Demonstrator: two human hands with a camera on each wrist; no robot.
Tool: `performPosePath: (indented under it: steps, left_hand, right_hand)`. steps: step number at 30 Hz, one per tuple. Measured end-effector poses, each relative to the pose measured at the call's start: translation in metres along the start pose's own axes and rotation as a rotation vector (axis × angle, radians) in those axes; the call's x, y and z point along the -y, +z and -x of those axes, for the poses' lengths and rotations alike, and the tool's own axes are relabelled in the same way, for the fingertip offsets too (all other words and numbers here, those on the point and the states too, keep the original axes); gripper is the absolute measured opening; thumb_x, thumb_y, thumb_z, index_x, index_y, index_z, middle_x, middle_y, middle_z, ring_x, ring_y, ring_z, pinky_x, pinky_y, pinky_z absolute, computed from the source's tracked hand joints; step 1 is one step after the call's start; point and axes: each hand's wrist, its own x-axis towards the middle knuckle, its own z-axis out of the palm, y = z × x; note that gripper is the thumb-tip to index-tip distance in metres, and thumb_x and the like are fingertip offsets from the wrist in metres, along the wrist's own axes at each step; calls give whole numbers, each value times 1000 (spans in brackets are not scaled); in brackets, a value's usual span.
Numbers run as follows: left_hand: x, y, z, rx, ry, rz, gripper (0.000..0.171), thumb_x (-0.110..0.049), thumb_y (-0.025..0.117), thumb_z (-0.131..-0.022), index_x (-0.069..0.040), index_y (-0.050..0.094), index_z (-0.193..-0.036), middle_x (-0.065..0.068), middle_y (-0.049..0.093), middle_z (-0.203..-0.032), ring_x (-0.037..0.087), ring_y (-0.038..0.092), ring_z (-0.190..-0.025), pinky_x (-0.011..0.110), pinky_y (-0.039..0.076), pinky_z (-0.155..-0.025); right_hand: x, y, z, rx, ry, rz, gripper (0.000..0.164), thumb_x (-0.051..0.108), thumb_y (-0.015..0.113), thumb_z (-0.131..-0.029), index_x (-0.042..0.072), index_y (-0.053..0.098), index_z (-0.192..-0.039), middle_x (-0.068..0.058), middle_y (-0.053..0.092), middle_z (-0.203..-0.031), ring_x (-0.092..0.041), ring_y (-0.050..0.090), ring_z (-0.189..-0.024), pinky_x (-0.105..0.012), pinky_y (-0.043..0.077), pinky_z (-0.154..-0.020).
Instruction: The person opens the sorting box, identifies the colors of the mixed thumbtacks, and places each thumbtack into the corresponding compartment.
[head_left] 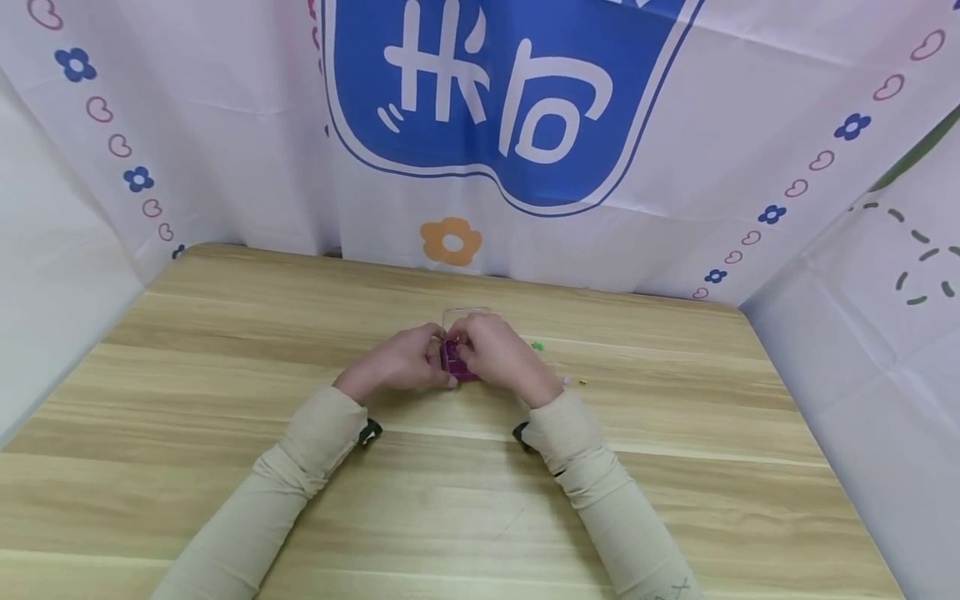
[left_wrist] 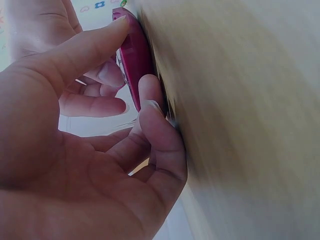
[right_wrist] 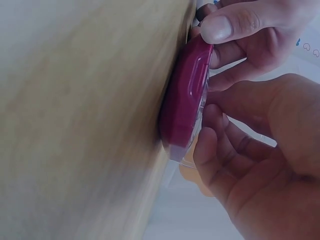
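Observation:
A small magenta case (head_left: 467, 377) with compartments lies on the table, its clear lid (head_left: 467, 311) raised at the far side. My left hand (head_left: 405, 360) grips the case by its left end. In the left wrist view the thumb lies on the magenta side (left_wrist: 137, 65) of the case, with curled fingers near its lower edge. Over the compartments is my right hand (head_left: 497, 354), its fingertips bent down into the case. From the right wrist view, the right thumb and fingers come together at the case's top; whether they pinch anything is hidden.
Right of the case lie a small green piece (head_left: 537, 345), a pale pink bit (head_left: 566, 381) and a tiny gold-brown bit (head_left: 582, 382). The wooden table (head_left: 420, 517) ends at a printed white curtain (head_left: 270, 192) behind and at the sides.

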Motion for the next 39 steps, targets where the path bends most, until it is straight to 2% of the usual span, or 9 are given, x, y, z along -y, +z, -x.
performPosePath:
  steps: [14,21,24,31,39]
  left_hand:
    - [-2,1,-1,18,-3,7,72,-27,80,-73,-2,41,-128,8,62,-79,20,56,-65,33,47,-56]
    - [-4,3,0,-14,-25,-29,65,-38,75,-78,-3,45,-123,9,61,-80,21,55,-68,34,46,-58]
    - [-3,4,-1,-21,-29,-37,64,-37,73,-80,-2,44,-124,9,62,-80,21,56,-67,34,46,-58]
    - [-4,5,-4,-29,-25,-46,68,-35,75,-79,-1,42,-127,9,62,-82,21,57,-69,35,49,-61]
    - [-4,4,-3,-28,-34,-47,70,-35,75,-78,-1,42,-129,10,61,-86,22,57,-73,38,50,-66]
  right_hand:
    - [-3,-3,4,-12,8,-11,23,0,64,-80,4,68,-103,-2,67,-88,-13,54,-85,-30,49,-77]
    - [-3,-8,6,-12,-5,-42,21,1,65,-82,4,68,-102,-4,67,-91,-11,57,-84,-27,50,-76]
    - [-3,-14,8,-12,0,-57,21,0,64,-83,3,67,-103,-4,68,-91,-11,58,-82,-27,51,-74]
    - [-11,-30,16,-30,42,-82,21,2,61,-86,3,67,-106,-5,69,-94,-11,59,-83,-30,52,-76]
    - [-29,-42,31,-59,103,-104,18,7,65,-86,3,67,-104,-2,66,-88,-11,57,-79,-31,51,-74]
